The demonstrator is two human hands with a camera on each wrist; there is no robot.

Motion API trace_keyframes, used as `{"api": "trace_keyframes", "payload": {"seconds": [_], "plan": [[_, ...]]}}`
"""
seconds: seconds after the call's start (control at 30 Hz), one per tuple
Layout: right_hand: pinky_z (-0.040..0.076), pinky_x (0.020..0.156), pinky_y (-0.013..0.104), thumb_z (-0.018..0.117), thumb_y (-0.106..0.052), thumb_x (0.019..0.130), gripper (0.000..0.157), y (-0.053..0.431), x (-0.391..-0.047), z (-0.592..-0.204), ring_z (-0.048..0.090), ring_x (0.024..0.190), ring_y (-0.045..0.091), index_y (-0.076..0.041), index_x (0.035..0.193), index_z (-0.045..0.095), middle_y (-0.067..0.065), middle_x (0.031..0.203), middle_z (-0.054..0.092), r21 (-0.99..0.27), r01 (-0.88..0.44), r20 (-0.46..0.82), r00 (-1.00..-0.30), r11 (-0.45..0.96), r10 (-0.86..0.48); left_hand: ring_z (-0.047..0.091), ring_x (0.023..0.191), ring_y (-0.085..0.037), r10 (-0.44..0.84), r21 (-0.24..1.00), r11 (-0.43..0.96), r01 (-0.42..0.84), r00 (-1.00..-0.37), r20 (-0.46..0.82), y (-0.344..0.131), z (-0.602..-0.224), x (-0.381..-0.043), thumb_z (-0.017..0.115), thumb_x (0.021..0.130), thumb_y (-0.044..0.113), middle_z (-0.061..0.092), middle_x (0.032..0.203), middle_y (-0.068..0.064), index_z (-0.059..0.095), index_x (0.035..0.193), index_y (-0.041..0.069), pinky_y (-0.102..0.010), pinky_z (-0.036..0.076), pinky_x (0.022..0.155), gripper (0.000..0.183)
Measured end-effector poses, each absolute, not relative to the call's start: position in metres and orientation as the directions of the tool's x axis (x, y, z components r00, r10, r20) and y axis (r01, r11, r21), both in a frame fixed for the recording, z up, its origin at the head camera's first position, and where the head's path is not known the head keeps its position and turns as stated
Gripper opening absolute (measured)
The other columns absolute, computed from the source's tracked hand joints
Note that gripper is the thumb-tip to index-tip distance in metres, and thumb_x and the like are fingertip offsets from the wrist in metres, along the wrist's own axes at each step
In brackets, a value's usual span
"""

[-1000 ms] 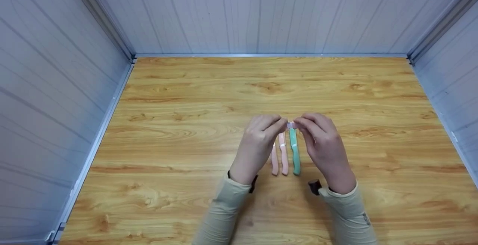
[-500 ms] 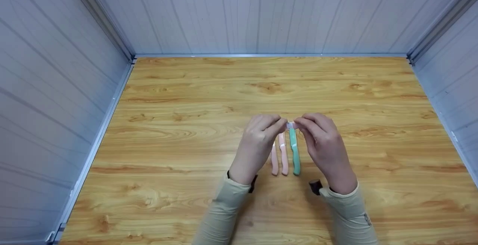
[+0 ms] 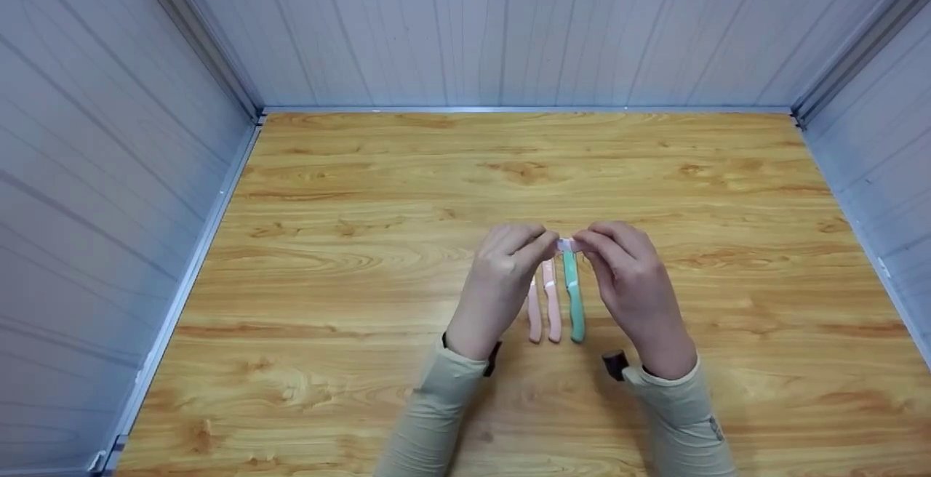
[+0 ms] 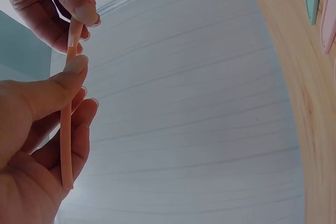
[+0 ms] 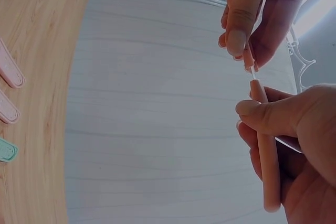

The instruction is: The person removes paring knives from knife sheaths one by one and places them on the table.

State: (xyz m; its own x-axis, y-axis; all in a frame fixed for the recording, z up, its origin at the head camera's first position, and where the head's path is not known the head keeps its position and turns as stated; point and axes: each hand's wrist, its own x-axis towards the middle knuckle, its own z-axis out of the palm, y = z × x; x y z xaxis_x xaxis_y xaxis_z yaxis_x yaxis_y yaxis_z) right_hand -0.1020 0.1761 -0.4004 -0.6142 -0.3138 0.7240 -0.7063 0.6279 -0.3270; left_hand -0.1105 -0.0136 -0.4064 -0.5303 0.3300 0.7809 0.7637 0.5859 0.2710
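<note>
Both hands hold a pink paring knife (image 3: 566,244) raised above the table, crosswise between their fingertips. My left hand (image 3: 502,273) pinches its thin pink blade sheath (image 4: 66,145) between thumb and fingers. The knife's thicker, round-ended handle (image 5: 269,171) lies in my right hand (image 3: 634,281), thumb pressed along it. A narrow pale strip of blade (image 5: 253,73) shows between sheath and handle in the right wrist view. Below the hands, two pink knives (image 3: 554,313) and a green knife (image 3: 576,310) lie side by side, handles toward me; the left hand partly covers the leftmost pink one.
The wood-grain table (image 3: 349,193) is bounded by pale panel walls (image 3: 465,33) at the back and on both sides. A dark wrist-camera piece (image 3: 614,364) sticks out from the right sleeve over the table.
</note>
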Motion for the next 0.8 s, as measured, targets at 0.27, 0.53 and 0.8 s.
{"api": "trace_keyframes", "payload": {"seconds": [0.27,0.53,0.8], "plan": [[0.044,0.082,0.03,0.068,0.008,0.083,0.019,0.1777,-0.1021,-0.3997,0.057,0.091,0.024,0.002,0.101,0.07,0.009,0.099,0.063,-0.327,-0.708,0.721,-0.615,0.626,-0.319,0.057,0.092,-0.014,0.335,0.276,0.57,0.773,-0.526,0.782,-0.014,-0.4065,-0.111,0.063,0.092,0.012,0.063,0.099,0.0,0.072,0.103,0.005,-0.025,0.045,0.085,0.015],[0.044,0.082,0.029,0.069,0.008,0.082,0.02,0.1778,-0.1007,-0.3996,0.057,0.091,0.024,0.002,0.101,0.07,0.009,0.1,0.063,-0.327,-0.703,0.717,-0.62,0.631,-0.319,0.058,0.09,-0.016,0.311,0.333,0.546,0.769,-0.555,0.771,-0.0135,-0.4074,-0.1105,0.067,0.09,0.01,0.064,0.098,-0.002,0.072,0.102,0.004,-0.025,0.045,0.086,0.014],[0.044,0.081,0.03,0.069,0.006,0.082,0.02,0.1787,-0.1006,-0.3988,0.057,0.09,0.022,0.002,0.102,0.07,0.008,0.1,0.063,-0.335,-0.7,0.706,-0.63,0.631,-0.323,0.059,0.092,-0.016,0.306,0.353,0.528,0.772,-0.561,0.769,-0.0141,-0.4083,-0.1105,0.067,0.089,0.009,0.064,0.099,-0.002,0.073,0.102,0.003,-0.025,0.045,0.086,0.015]]}}
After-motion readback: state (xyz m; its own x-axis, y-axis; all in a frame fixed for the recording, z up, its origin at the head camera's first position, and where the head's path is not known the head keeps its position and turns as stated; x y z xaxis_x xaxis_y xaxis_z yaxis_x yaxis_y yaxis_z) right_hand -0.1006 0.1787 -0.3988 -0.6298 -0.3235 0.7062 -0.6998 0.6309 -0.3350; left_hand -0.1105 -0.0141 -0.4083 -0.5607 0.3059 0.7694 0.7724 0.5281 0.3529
